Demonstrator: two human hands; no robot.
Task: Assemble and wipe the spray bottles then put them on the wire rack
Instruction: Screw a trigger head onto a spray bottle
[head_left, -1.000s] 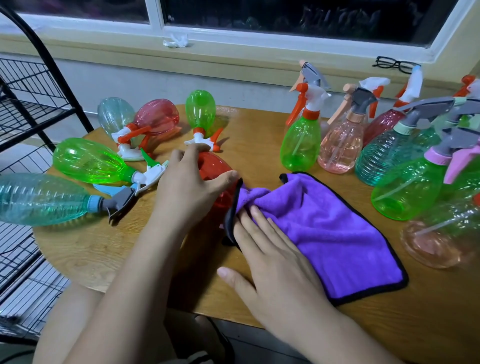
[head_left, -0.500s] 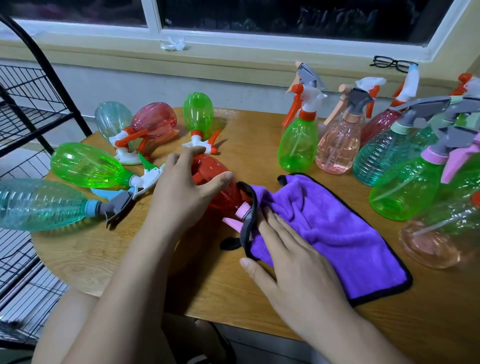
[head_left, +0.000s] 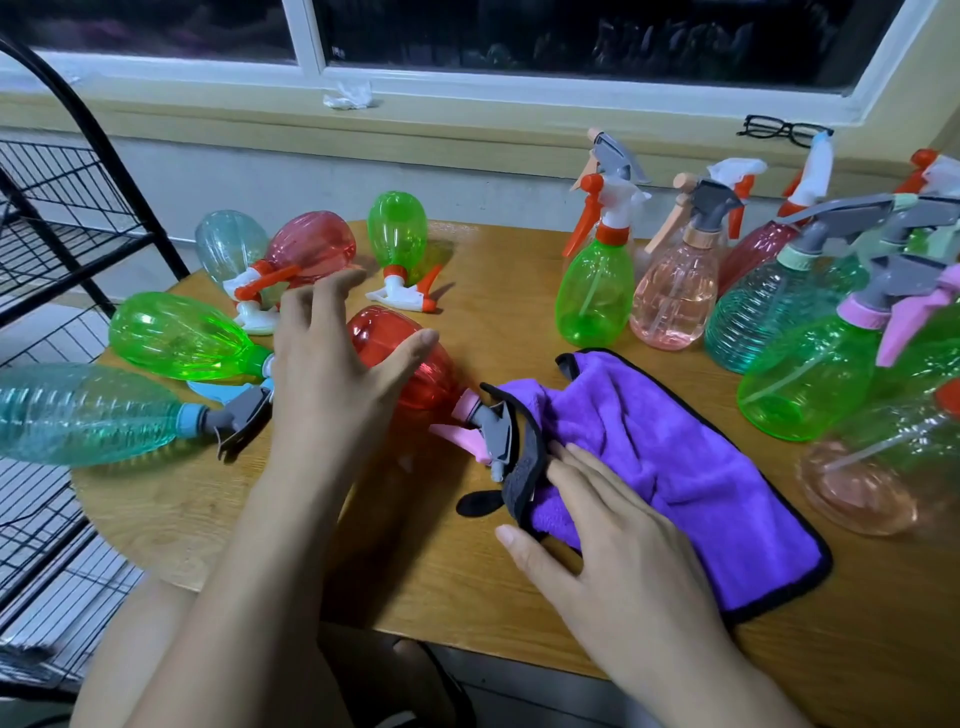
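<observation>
Wooden table (head_left: 498, 291) fills mid-frame. Wire rack (head_left: 67, 223) sits at the left edge. Upright bottles (head_left: 675, 291) cluster at upper right and laid-down bottles (head_left: 176, 338) at centre left, all with heads on as far as I can tell. Purple microfibre cloth (head_left: 685, 467) lies right of centre, its black-bound corner folded up against the work piece.

Work piece is the red spray bottle (head_left: 415, 364), on its side at frame centre, base toward upper left, neck toward the cloth. Your left hand (head_left: 332, 379) is over its body with fingers spread and straight, thumb on the red wall, not wrapped round it. Your right hand (head_left: 618, 530) lies flat on the cloth's near corner, fingers straight, gripping nothing. The grey-and-pink trigger head (head_left: 491, 431) touches the folded cloth edge.

My read: you're on the wipe step for this bottle. To do it well:
- Wrap the left hand round the body first; a round bottle on its side will likely roll.
- Bunch the cloth in the right hand instead of pushing it flat.
- Wipe neck to base, turning the bottle, then go under the trigger.
- Check the collar. I can't tell from here whether it's screwed tight.
- Mind the laid-down bottle heads just beside your left wrist.
</observation>
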